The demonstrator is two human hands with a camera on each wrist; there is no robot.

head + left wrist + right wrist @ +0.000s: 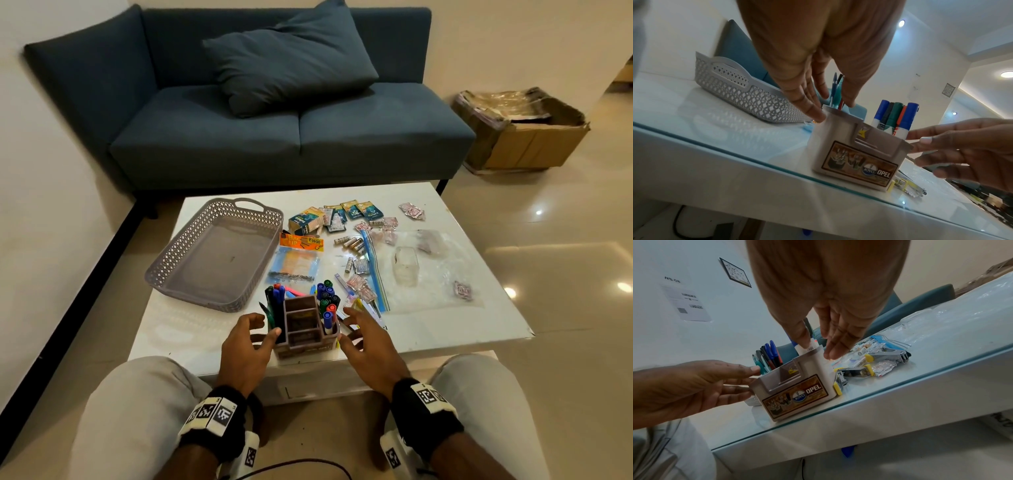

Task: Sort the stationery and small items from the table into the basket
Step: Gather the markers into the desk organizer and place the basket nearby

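A brown desk organizer (303, 329) (855, 152) (797, 386) stands at the near edge of the white table (445, 318). It holds markers (327, 298) on its right and pens (274, 301) on its left. My left hand (246, 346) (809, 97) is at its left side, straight fingers touching the left wall. My right hand (363, 339) (828, 337) is at its right side, fingers straight, thumb by the top rim. The grey lattice basket (164, 260) (748, 95) sits empty at the table's left, behind the left hand.
Right of the organizer lie yellow-and-grey staplers (855, 371), batteries (349, 243), small foil packets (356, 210), an orange-labelled packet (299, 260) and a clear zip bag (424, 270). A blue sofa (274, 137) stands behind the table, a cardboard box (520, 130) on the floor right.
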